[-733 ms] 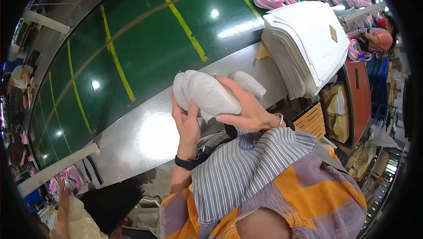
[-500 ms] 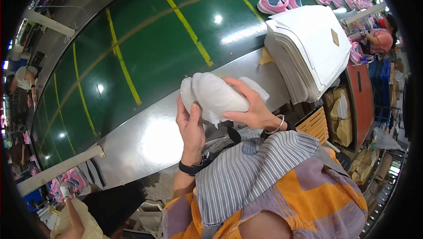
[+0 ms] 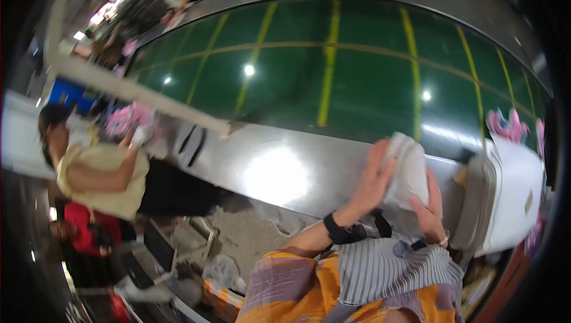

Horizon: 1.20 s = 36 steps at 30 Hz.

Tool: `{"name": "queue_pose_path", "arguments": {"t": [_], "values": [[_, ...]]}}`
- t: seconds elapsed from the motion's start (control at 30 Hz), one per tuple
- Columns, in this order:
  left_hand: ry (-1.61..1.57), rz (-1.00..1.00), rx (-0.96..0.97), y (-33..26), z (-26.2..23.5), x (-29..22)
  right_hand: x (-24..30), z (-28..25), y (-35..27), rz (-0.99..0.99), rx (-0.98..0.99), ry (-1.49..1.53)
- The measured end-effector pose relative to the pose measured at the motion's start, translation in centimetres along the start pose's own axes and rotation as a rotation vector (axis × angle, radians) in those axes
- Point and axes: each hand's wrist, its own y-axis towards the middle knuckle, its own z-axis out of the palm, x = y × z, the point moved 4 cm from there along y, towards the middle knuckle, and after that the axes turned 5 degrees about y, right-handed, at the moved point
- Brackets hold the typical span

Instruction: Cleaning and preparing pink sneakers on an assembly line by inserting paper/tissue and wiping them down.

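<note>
Between my two hands is a soft-looking bundle of white paper, held above the metal ledge beside the green conveyor belt. My left hand presses along its left side with the fingers pointing up and away. Around its lower right side curl the fingers and thumb of my right hand. Motion smears the picture a little, so the folds of the bundle are not sharp. To the right of my right hand, a thick stack of white sheets lies on the ledge.
The green belt with yellow stripes runs along the far side. Pink shoes stand on it behind the stack. A slanting metal bar crosses at left. There a person in yellow handles pink shoes. A grey chair stands below.
My view has swung left, so the belt, stack and hands appear farther right and the person in yellow shows more. The bundle has tipped more upright between my hands.
</note>
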Motion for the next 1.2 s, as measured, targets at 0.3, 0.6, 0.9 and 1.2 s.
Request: {"name": "queue_pose_path", "arguments": {"t": [0.3,0.6,0.9,1.2], "values": [[0.114,0.25,0.204,-0.1,-1.7,-3.4,-2.9,1.3,2.5,0.143,0.04,0.336],[-0.128,0.029,0.316,-0.6,-6.4,-0.6,-5.2,0.9,2.9,0.184,0.091,0.567],[-0.774,0.03,0.054,1.8,-9.3,-0.9,-5.6,-1.8,2.9,0.307,-0.277,0.802],[0.152,-0.061,-0.026,1.5,-5.2,2.2,-1.9,3.1,3.4,0.1,-0.046,0.517]]}}
